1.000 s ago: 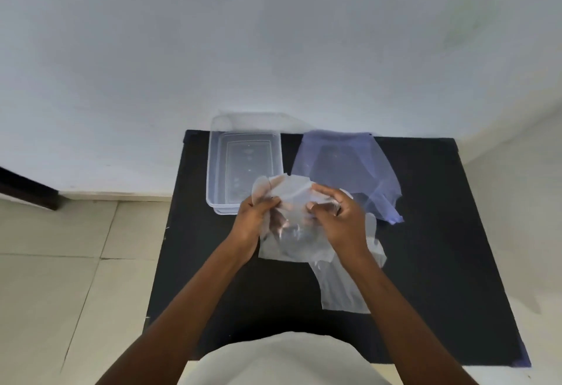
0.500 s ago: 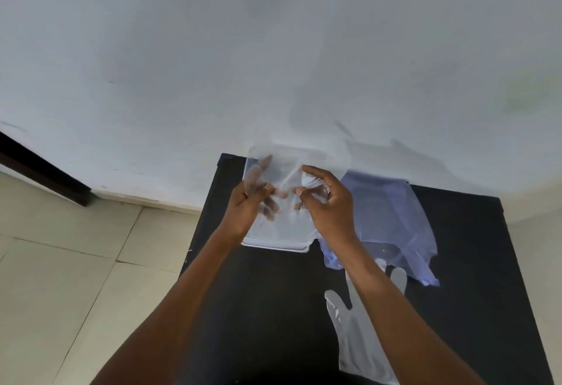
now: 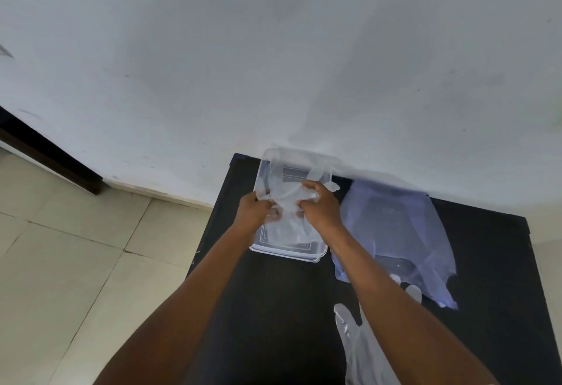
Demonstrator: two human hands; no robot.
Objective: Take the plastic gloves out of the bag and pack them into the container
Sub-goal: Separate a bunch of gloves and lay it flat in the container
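A clear rectangular plastic container point(image 3: 275, 158) stands at the far left of the black table point(image 3: 492, 263), against the wall. A crumpled translucent plastic glove point(image 3: 287, 194) is held over and partly inside the container, with my left hand point(image 3: 254, 209) and my right hand point(image 3: 319, 205) both gripping it. The bluish transparent bag point(image 3: 395, 232) lies flat to the right of the container. Another plastic glove point(image 3: 355, 345) lies on the table near me, partly hidden under my right forearm.
A white wall point(image 3: 273, 50) rises directly behind the table. Beige floor tiles point(image 3: 76, 263) spread to the left, with a dark skirting strip point(image 3: 48, 156) at the wall's foot.
Both hands carried the glove from the table's middle over to the container and lowered it in. The second glove stayed behind on the table. My head view shifted right and down.
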